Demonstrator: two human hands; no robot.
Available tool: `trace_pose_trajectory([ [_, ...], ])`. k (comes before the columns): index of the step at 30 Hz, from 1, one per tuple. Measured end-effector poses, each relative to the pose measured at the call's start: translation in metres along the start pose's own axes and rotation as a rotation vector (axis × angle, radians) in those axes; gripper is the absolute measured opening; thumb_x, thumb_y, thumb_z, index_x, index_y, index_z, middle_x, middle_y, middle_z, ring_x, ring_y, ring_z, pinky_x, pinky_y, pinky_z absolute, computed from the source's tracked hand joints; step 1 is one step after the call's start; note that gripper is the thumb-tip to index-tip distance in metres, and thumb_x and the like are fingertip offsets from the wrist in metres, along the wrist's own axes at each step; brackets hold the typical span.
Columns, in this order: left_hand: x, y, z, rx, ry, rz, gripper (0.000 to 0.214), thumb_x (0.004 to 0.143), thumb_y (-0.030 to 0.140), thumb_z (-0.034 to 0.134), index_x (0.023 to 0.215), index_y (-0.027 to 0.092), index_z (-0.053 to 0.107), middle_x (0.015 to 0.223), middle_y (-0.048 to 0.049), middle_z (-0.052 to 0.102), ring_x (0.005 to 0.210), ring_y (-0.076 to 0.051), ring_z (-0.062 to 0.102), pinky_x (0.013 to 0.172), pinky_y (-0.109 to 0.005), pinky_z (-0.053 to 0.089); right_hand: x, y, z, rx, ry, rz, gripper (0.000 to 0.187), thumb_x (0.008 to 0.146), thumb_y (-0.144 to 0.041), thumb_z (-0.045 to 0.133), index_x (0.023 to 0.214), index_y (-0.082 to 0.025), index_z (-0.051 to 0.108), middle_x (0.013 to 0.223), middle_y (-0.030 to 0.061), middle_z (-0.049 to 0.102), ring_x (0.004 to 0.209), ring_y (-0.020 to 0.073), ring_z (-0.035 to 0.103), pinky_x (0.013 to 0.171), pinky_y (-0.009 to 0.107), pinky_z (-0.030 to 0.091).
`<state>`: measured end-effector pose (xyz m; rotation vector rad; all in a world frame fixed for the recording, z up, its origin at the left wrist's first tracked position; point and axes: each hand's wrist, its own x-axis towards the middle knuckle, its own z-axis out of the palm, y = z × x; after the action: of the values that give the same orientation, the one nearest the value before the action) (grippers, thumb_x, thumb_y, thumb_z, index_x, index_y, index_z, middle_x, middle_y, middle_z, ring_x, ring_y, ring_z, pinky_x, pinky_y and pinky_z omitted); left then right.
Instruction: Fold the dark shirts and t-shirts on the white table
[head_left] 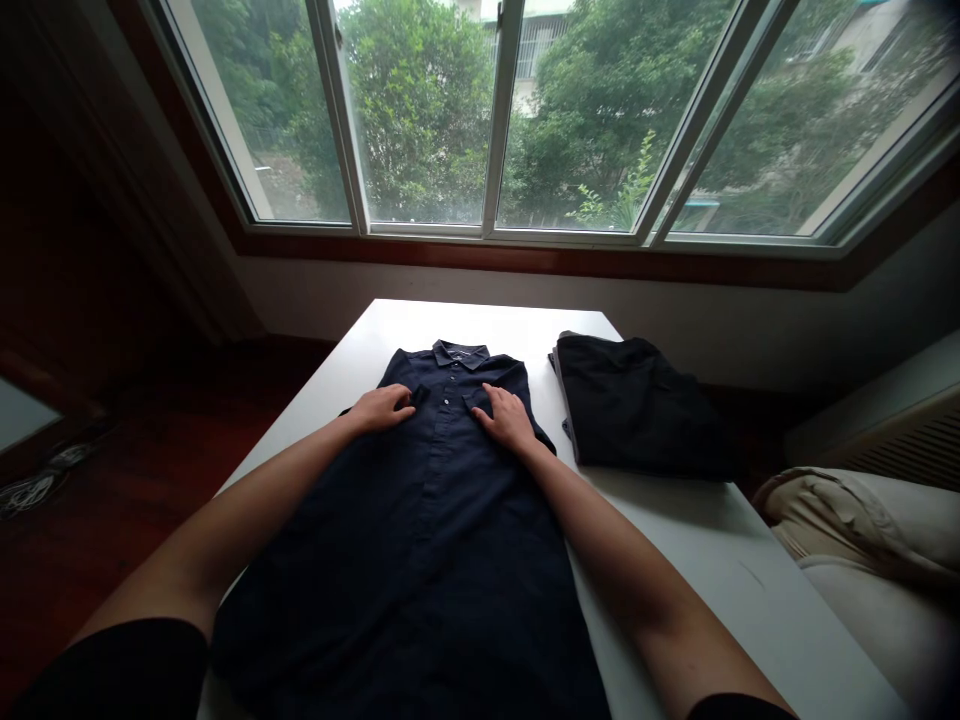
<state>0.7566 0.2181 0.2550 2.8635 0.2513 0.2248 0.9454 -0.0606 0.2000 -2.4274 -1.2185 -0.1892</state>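
A dark navy button-up shirt [439,520] lies front side up on a white table [352,345], its collar [460,354] toward the window and its buttoned placket running down the middle. On the chest at the left rests my left hand [384,408], its fingers slightly bent and the thumb apart. My right hand [508,415] lies on the other side of the chest with fingers spread. Beside each hand's fingertips is a small dark flap of cloth; whether these are cuffs or pockets I cannot tell. The shirt's lower end runs out of view.
A stack of folded black clothes [645,405] sits on the table's right side. Past the right edge is a cream padded cover or bedding [862,520]. A window [487,130] spans the far wall. Cables [45,480] lie on the dark red floor at left.
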Motion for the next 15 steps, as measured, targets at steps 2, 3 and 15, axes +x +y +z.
trace_pose_trajectory([
  [2, 0.001, 0.008, 0.006, 0.038, 0.023, 0.008, 0.03, 0.096, 0.053, 0.054, 0.096, 0.027, 0.067, 0.111, -0.0052, 0.07, 0.099, -0.025, 0.067, 0.086, -0.036, 0.051, 0.0, 0.0, -0.001, -0.001, -0.012, 0.005, 0.066, 0.102, -0.051, 0.051, 0.157, -0.017, 0.041, 0.15, 0.0158, 0.054, 0.142, 0.0297, 0.045, 0.12, 0.044, 0.03],
  [3, 0.003, 0.009, 0.008, 0.06, 0.079, -0.037, 0.03, 0.098, 0.051, 0.051, 0.097, 0.026, 0.067, 0.112, -0.0068, 0.069, 0.104, -0.026, 0.066, 0.09, -0.037, 0.051, 0.0, -0.001, -0.001, -0.001, -0.019, 0.007, 0.065, 0.102, -0.051, 0.051, 0.157, -0.017, 0.041, 0.151, 0.0158, 0.054, 0.143, 0.0299, 0.045, 0.12, 0.044, 0.03],
  [15, 0.063, -0.031, 0.043, 0.061, 0.062, -0.403, 0.073, 0.098, 0.06, 0.046, 0.158, 0.018, 0.039, 0.169, -0.0161, 0.031, 0.156, -0.034, 0.026, 0.125, -0.05, 0.022, -0.001, -0.003, -0.007, 0.048, -0.001, 0.02, 0.059, 0.103, -0.045, 0.05, 0.155, -0.016, 0.045, 0.148, 0.0151, 0.057, 0.139, 0.0275, 0.049, 0.12, 0.043, 0.031],
])
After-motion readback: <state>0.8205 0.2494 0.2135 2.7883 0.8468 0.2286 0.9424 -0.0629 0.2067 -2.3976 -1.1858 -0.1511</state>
